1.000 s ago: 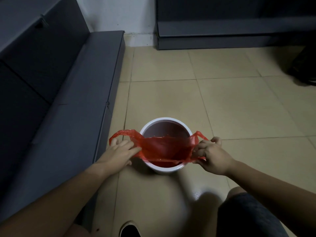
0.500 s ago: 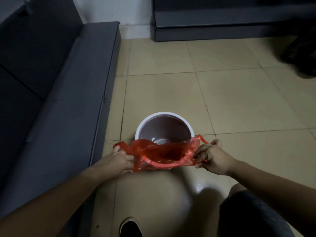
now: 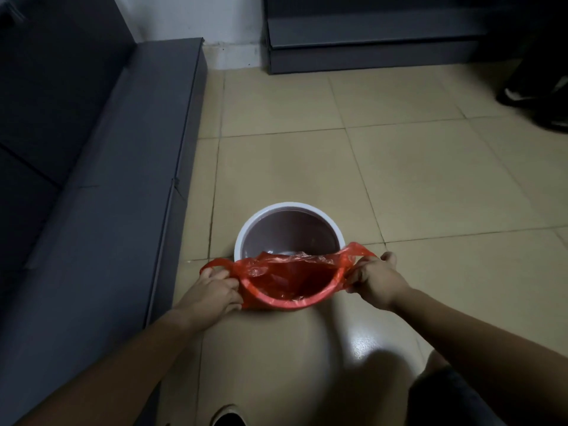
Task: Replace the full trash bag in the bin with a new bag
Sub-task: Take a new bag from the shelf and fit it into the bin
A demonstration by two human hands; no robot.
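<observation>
A round white bin [image 3: 246,229] with a dark inside stands on the tiled floor in front of me. A thin red plastic bag [image 3: 285,278] is stretched open over the bin's near half, its edge folded over the near rim. The far rim is bare. My left hand [image 3: 212,290] grips the bag's left handle beside the bin. My right hand [image 3: 373,279] grips the right handle on the other side. The bag hangs down inside the bin.
A dark grey sofa [image 3: 92,195] runs along the left, close to the bin. Low grey furniture [image 3: 368,41] lines the far wall. A dark shoe [image 3: 534,103] lies at the far right. My shoe tip [image 3: 229,418] and knee [image 3: 445,392] show at the bottom.
Both hands pulled the bag toward me and down, so its near edge now wraps over the bin's near rim. The bag's mouth has opened wider and more of the bin's far inside shows.
</observation>
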